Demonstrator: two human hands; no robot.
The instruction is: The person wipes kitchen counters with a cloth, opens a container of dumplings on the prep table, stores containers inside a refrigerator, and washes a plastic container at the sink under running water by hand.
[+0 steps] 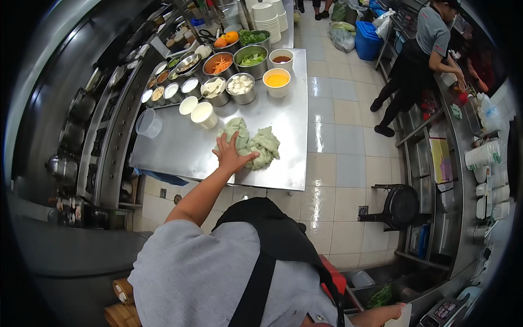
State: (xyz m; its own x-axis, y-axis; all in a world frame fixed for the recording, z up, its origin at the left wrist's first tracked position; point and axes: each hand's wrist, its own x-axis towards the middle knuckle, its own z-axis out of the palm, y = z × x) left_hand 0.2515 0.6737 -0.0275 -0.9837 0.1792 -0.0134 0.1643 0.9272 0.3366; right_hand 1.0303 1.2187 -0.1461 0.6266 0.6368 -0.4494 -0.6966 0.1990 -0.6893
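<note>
My left hand (233,157) reaches over the near part of the steel table, its fingers spread on a crumpled pale green cloth (237,128). A second bunched green cloth (265,148) lies against the first, by my thumb. At the bottom edge of the view, my right hand (384,314) is out to the side, partly cut off. Its fingers close on the edge of a white flat object (402,316), whose kind I cannot make out. Just beyond the cloths stand a white tub (204,115) with pale contents and a clear plastic container (149,123).
Several metal bowls (240,89) of cut food and a tub of yellow liquid (277,82) crowd the steel table (289,171). A co-worker (430,38) stands at the right counter. A black stool (401,207) stands on the tiled floor (318,207). Bamboo steamers (122,315) sit lower left.
</note>
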